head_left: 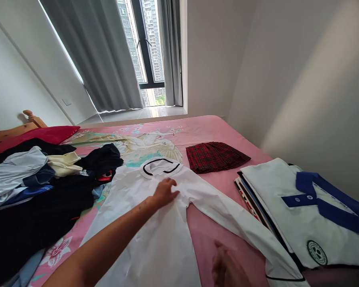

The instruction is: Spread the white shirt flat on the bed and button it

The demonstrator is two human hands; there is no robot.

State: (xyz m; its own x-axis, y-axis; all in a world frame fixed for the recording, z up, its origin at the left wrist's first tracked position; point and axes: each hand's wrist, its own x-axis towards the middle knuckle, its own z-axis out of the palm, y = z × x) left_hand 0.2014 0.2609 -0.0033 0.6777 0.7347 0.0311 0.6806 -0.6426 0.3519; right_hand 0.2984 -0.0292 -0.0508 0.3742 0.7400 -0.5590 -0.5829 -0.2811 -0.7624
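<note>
A white long-sleeved shirt (155,239) with black trim on its collar is spread on the bed, collar toward the window. My left hand (166,193) reaches across the shirt and rests on its chest below the collar, thumb and forefinger apart. One sleeve stretches right, its black-trimmed cuff near the folded pile. My right hand (229,267) is low in the view, over the pink sheet between the shirt's body and that sleeve. It is smeared by motion, and its finger position is unclear. The shirt's other sleeve is not visible.
A pile of folded clothes (275,199), topped by a white polo shirt with a blue collar, lies at right. A red plaid garment (215,156) lies beyond the sleeve. Heaped loose clothes (48,191) cover the left side. A floral pink sheet (203,127) covers the bed.
</note>
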